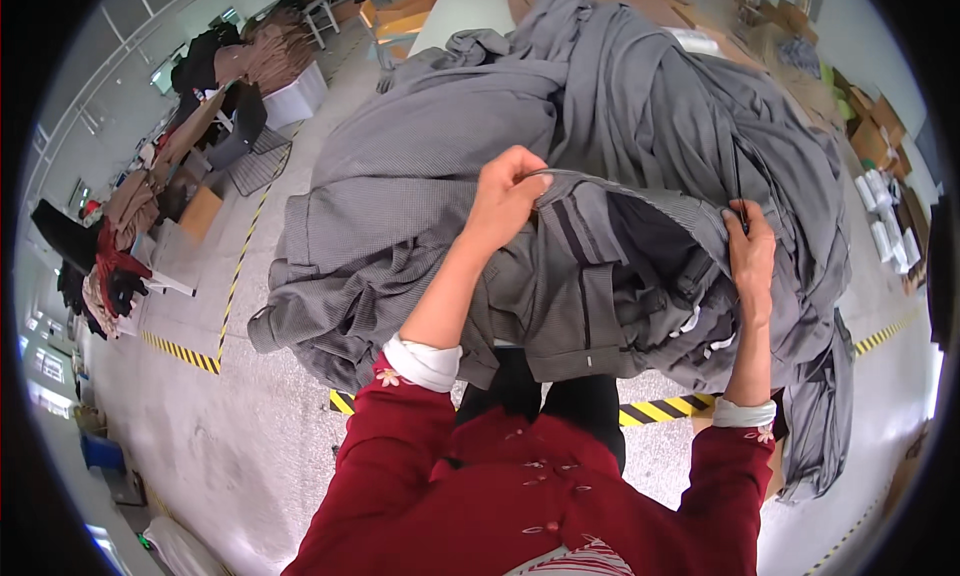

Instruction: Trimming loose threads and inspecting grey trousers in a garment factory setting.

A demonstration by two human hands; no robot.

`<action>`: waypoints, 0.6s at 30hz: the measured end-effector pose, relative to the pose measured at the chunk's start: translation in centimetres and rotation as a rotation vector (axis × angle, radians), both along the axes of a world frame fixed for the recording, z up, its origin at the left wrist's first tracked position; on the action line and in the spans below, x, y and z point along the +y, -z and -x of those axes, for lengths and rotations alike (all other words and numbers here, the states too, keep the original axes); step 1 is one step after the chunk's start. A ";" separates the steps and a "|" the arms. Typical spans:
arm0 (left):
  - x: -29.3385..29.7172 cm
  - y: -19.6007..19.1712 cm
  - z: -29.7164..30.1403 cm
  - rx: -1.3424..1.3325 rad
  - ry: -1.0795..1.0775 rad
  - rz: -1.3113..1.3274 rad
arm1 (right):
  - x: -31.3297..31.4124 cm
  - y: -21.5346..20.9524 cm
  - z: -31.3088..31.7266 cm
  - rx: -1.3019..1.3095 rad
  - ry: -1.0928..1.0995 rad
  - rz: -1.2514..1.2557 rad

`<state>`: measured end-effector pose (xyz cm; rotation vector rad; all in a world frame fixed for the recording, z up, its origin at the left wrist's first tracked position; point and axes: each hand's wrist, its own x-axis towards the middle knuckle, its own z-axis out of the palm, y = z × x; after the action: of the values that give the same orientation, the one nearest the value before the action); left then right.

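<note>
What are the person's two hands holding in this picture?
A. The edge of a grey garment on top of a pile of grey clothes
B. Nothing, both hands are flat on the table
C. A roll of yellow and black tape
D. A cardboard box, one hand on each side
A: the left hand and the right hand each pinch the edge of a grey garment, which lies on a big pile of grey clothes.

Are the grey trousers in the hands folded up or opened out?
Opened out: the left hand and right hand hold the grey trousers apart at the waistband.
</note>
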<state>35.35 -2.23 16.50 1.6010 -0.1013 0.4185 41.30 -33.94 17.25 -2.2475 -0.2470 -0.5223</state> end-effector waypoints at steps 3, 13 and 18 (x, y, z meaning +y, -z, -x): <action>0.2 0.6 -1.4 -0.033 -0.014 -0.003 | 0.0 0.3 0.6 -0.058 0.006 -0.071; -0.5 0.3 -3.3 -0.007 -0.045 -0.035 | -2.7 1.5 6.5 -0.355 -0.047 0.456; -2.4 -1.2 -3.6 -0.078 0.040 0.039 | -4.3 -2.0 3.4 -0.212 -0.017 -0.313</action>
<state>38.96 -4.66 17.75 1.5417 -0.1833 0.4496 37.90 -38.26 19.22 -1.8873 -0.2710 -0.7379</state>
